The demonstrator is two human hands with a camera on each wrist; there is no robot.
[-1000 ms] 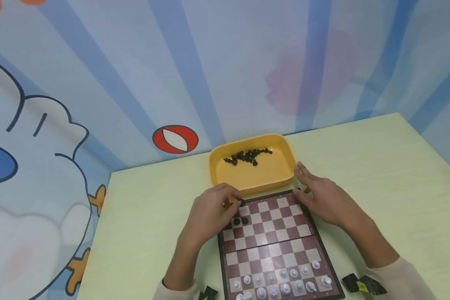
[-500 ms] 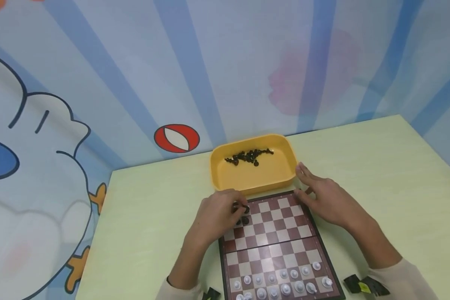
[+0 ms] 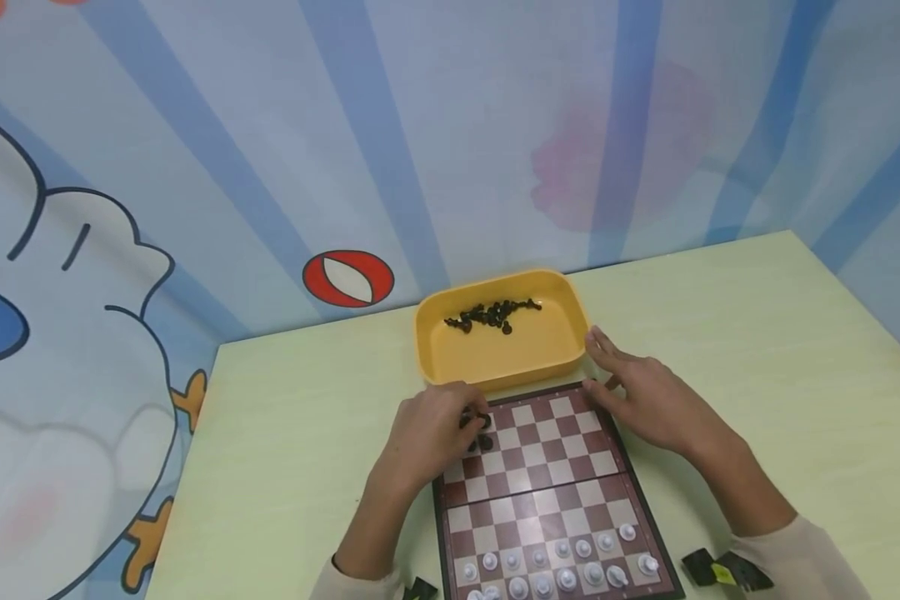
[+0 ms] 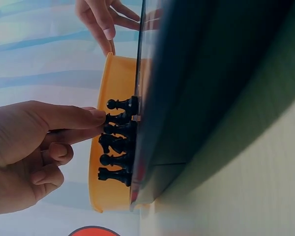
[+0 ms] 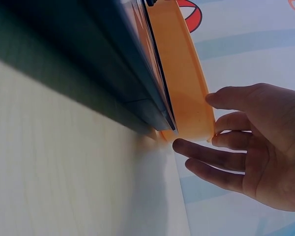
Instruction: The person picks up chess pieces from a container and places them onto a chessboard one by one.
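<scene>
A chessboard (image 3: 528,527) with brown and white squares lies on the table. At its far left corner my left hand (image 3: 432,432) pinches the top of a black chess piece (image 4: 119,118) between thumb and fingertip, the piece standing upright on the board. Beside it in the left wrist view stand a black knight (image 4: 111,143), a rook (image 4: 114,176) and several pawns, partly hidden by the hand in the head view. My right hand (image 3: 648,402) rests at the far right corner, fingers extended, fingertips at the rim of the yellow tray (image 3: 502,377).
Several black chess pieces (image 3: 491,315) lie heaped in the tray, directly behind the board. White chess pieces (image 3: 566,578) stand in two rows on the near side of the board. A patterned wall (image 3: 480,142) rises behind the pale table (image 3: 307,433).
My left hand has shifted slightly towards me and right, bringing the black chess piece from the board's far edge to a square near the other black pieces. My right hand has stayed put.
</scene>
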